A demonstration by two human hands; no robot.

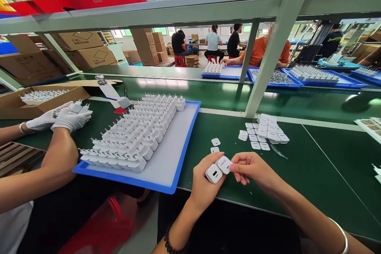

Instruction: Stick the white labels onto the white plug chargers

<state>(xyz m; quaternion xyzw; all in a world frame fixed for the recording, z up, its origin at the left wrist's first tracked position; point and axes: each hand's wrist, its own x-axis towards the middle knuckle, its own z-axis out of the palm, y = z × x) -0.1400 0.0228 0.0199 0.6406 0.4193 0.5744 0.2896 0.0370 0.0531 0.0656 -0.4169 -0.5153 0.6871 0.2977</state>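
My left hand (205, 184) is closed around two white USB wall chargers, held side by side with their ends facing up. One USB charger (214, 173) shows a dark port slot. A white printed square cover piece (224, 164) lies over the end of the other. My right hand (251, 168) pinches the edge of this cover piece between thumb and fingertips; whether the piece is fixed to the charger I cannot tell. Two loose cover pieces (215, 142) rest on the green bench just beyond my left hand. Farther right lies a stack of similar printed cover pieces (268, 129).
A blue-rimmed tray (186, 143) with rows of white plug chargers (139, 131) stands to the left. Beside it, a co-worker's gloved hands (70, 117) hold chargers near a cardboard box (79, 94). A slanted metal post (268, 51) rises behind the bench.
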